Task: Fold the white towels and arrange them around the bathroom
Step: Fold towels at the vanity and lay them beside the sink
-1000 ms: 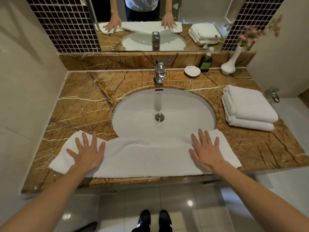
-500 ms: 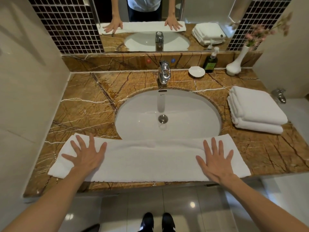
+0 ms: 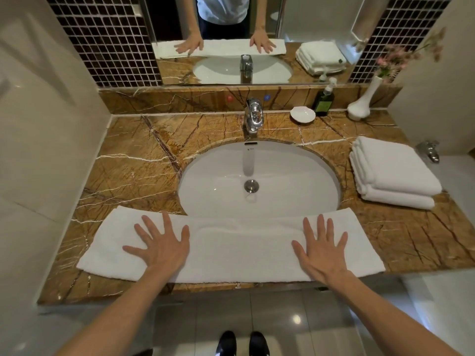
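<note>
White towel (image 3: pixel 231 247): soft, limp, light; front strip of table (image 3: pixel 133 176). 2 hands, left hand (image 3: pixel 160 246), right hand (image 3: pixel 321 250), spread flat on it. Best hold likely end corners.

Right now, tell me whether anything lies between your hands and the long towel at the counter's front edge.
Nothing visible does. The left hand and right hand both rest flat, fingers spread, directly on the towel.

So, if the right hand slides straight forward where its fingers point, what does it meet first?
The right hand would leave the far edge of the spread towel and come over the sink basin, probably its near right part. The folded towel stack lies farther right, off that line.
</note>
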